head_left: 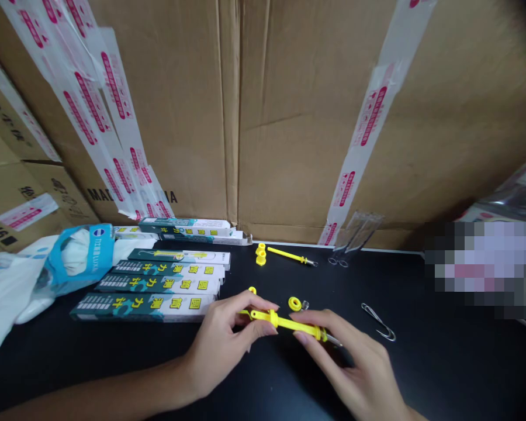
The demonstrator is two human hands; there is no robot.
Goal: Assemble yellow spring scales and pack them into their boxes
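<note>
Between my two hands lies a yellow plastic rod (297, 325), part of a tubular spring scale, tilted slightly down to the right. My left hand (232, 327) pinches it near its left end, at a yellow collar with a flat holed tab. Thumb and fingers of my right hand (344, 351) close on the rod near its right end, where a metal piece sticks out. Just beyond lie a yellow ring (294, 303) and a small clear piece (305, 305). A metal hook (379, 322) rests to the right of my right hand.
Several spring scale boxes (158, 284) lie at the left, with more boxes (184, 227) behind. Further back are yellow caps (260, 255), another yellow rod (289, 256) and clear tubes (357, 231). Plastic bags (76, 257) sit far left; a large carton (284, 117) walls the back.
</note>
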